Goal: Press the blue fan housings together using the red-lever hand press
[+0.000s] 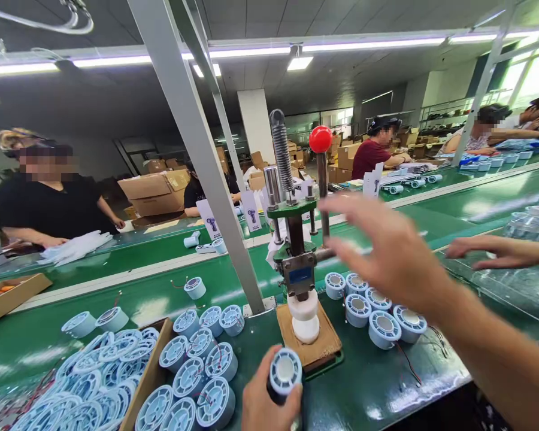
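Near the front edge of the bench, my left hand point(272, 395) is closed around a light blue round fan housing point(285, 371), its ribbed face turned up. Just beyond it stands a hand press point(300, 272) with a spring on top and a white round pressing head point(304, 305) over a brown board point(327, 347). My right hand point(381, 245), smeared by motion, has its fingers apart beside the press lever point(322, 179) with the red ball knob. No grip on the lever shows. Below that hand, several blue housings point(385, 329) with thin wires stand grouped.
Left of the press, several blue housings point(215, 401) stand beside a cardboard box point(150, 371) full of light blue rings point(94, 383). A slanted metal post point(206, 155) rises behind. At right, a co-worker's hand point(489, 248) reaches in. Other people sit along the green conveyor point(153, 305).
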`<state>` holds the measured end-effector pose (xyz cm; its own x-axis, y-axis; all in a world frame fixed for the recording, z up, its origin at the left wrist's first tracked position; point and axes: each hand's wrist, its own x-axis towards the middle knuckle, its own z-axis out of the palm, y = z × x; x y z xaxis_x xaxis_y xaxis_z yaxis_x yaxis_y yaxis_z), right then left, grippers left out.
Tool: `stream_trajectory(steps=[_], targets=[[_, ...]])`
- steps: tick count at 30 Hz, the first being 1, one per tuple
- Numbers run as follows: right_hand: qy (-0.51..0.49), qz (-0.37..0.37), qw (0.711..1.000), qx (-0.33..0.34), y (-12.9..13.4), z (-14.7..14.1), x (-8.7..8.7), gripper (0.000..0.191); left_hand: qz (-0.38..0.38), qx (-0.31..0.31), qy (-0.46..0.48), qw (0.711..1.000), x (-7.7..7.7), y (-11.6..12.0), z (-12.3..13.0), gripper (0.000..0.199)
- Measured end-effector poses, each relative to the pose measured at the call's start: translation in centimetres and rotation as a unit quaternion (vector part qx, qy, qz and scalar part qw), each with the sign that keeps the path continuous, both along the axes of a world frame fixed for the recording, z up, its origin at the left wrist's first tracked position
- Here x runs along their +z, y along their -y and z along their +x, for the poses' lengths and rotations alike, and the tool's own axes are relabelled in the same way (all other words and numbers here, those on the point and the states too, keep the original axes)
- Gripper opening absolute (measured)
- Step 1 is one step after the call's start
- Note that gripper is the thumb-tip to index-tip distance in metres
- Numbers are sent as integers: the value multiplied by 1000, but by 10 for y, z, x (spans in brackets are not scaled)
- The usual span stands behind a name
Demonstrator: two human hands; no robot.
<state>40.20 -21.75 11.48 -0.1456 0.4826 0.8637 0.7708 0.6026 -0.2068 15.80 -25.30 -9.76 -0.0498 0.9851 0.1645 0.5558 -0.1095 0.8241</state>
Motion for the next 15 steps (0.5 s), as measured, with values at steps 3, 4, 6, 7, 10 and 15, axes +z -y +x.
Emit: stream_trajectory(steps=[3, 4, 6, 7, 10, 15], targets=[[-62, 60, 996, -40, -59, 9, 75, 38, -8, -17, 40, 999, 37, -33, 13, 54], [-90, 51, 994, -31, -78, 7, 86, 32, -12, -28, 55, 998, 44, -42, 18, 52], [-149, 31, 988, 11, -109, 2, 93, 26, -9, -38, 80, 996, 48, -54, 25, 50], [-173, 25, 984, 34, -119, -2, 92, 28, -6, -41, 85, 995, 47, -57, 27, 50], [-213, 36, 975, 58, -127, -9, 83, 26, 8, -57, 136, 989, 35, -56, 32, 56], [-221, 45, 973, 55, -115, -6, 77, 23, 13, -108, 258, 960, 19, -60, 48, 59]])
